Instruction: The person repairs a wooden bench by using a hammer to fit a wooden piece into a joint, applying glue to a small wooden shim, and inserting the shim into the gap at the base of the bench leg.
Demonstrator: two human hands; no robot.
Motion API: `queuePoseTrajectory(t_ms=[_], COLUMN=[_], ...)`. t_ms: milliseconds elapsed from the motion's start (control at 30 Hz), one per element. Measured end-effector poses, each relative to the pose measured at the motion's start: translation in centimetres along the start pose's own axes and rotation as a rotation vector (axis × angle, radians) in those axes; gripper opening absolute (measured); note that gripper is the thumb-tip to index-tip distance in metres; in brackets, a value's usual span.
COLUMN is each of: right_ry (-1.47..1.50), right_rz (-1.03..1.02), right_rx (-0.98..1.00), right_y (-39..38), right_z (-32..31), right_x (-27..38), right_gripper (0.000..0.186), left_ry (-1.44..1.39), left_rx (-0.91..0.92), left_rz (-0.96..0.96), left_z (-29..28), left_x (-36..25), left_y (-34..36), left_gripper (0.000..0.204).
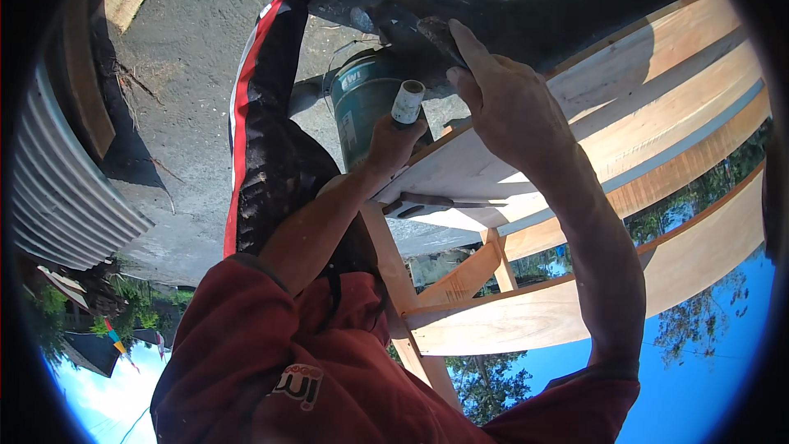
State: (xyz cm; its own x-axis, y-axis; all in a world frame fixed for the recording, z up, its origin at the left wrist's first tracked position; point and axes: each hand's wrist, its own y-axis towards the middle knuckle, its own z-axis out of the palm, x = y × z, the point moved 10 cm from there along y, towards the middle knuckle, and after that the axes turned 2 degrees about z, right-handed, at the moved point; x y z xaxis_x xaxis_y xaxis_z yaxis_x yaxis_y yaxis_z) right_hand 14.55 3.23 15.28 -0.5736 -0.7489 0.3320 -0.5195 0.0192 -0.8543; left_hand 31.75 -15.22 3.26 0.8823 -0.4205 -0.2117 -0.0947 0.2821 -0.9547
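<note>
My left hand is closed around a short cylinder with a whitish, worn end; its lower part is hidden in my fist. Higher and to the right, my right hand grips a dark, flat-looking object between thumb and fingers. Shadow hides what kind of thing it is. Both hands are beside a frame of pale wooden boards. Below my right hand, a tool with a dark handle and thin pointed end rests against the wood. A dark green bucket stands behind my left hand.
Wooden slats extend to the right, joined to an upright post. Corrugated metal sheet and a curved timber piece are at the left. My leg in dark trousers with a red stripe stands on the grey ground.
</note>
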Motion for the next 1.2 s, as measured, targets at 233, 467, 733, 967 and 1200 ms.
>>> queuePoseTrajectory(t_ms=[233, 467, 733, 967, 1200], right_ry=[-0.106, 0.133, -0.138, 0.025, 0.116], right_rz=[0.113, 0.125, 0.238, 0.344, 0.194], right_rx=[0.048, -0.332, 0.340, -0.123, -0.044], right_y=[-3.8, 0.0, -4.8, -3.9, -2.0], right_z=[5.1, -8.0, 5.5, 0.8, -0.1], right_x=[-2.6, -3.6, -6.2, -8.5, -6.5], right_gripper=[0.048, 0.044, 0.068, 0.055, 0.066], left_ry=[-0.016, 0.097, 0.134, 0.121, 0.130], left_rx=[0.004, 0.041, 0.089, 0.097, 0.083], left_rz=[-0.010, -0.109, -0.100, -0.142, -0.062], left_z=[0.2, 0.0, 0.9, 1.3, 0.7], left_x=[0.2, -0.5, 0.6, 1.4, 2.8], left_y=[-0.4, 0.0, 0.0, 0.0, 0.3], left_gripper=[0.017, 0.018, 0.018, 0.019, 0.021])
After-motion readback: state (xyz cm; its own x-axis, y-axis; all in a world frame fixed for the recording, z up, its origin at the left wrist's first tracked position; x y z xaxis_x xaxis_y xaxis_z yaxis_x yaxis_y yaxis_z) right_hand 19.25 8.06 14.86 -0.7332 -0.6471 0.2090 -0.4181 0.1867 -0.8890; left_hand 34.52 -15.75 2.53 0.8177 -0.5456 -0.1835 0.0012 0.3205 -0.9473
